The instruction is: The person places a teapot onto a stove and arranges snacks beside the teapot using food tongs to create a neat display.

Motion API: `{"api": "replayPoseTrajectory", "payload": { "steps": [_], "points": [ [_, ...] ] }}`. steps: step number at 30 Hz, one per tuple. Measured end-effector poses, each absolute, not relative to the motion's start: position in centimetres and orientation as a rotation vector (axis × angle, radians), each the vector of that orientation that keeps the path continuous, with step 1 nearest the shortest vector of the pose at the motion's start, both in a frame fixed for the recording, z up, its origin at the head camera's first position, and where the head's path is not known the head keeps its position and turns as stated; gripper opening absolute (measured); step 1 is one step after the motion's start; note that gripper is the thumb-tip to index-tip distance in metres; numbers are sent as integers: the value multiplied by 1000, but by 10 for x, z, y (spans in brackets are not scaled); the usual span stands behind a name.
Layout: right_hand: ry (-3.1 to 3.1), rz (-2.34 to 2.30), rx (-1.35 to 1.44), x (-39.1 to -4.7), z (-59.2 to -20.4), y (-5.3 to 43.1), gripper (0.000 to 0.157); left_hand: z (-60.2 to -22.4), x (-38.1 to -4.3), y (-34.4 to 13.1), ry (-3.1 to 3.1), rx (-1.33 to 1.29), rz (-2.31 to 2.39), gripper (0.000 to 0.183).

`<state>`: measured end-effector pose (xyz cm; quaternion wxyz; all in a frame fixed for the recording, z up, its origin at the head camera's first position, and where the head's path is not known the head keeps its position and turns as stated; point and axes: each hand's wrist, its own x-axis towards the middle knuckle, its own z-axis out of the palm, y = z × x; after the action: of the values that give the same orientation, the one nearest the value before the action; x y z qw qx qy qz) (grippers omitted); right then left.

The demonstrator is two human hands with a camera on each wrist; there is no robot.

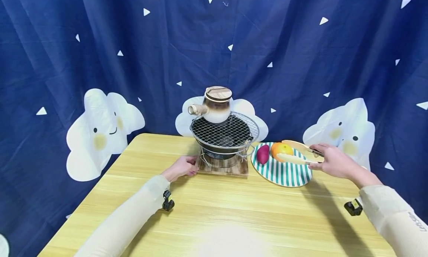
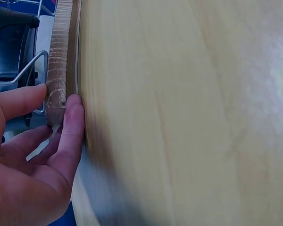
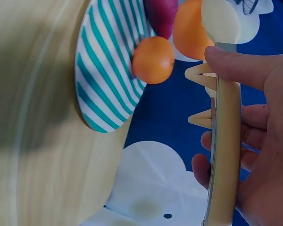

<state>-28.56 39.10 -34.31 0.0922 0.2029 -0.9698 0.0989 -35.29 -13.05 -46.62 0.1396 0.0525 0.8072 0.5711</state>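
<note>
My left hand (image 1: 180,168) pinches the left front corner of a square wooden board (image 2: 57,66), thumb on the upper side and fingers along the lower edge. On this board stands a round black grill (image 1: 221,132) with a wire mesh top. My right hand (image 1: 334,162) grips wooden-tipped tongs (image 3: 228,141). The tong tips stand on either side of an orange (image 3: 191,30) over the striped plate (image 1: 284,177). A second orange (image 3: 153,60) and a dark pink oval fruit (image 1: 262,154) sit on that green and white plate.
A brown and cream clay pot (image 1: 217,108) with a wooden lid and side handle rests at the back of the mesh. Wire loops stick out around the grill. Behind the light wooden table (image 1: 214,208) hangs a blue curtain (image 1: 160,56).
</note>
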Motion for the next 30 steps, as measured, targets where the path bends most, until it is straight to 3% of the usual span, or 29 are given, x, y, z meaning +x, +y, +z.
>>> {"api": "replayPoseTrajectory", "payload": {
  "steps": [30],
  "points": [
    [-2993,272,497,-294,-261,369,80,-459,-349,-123,2464,92,1595,58]
  ]
}}
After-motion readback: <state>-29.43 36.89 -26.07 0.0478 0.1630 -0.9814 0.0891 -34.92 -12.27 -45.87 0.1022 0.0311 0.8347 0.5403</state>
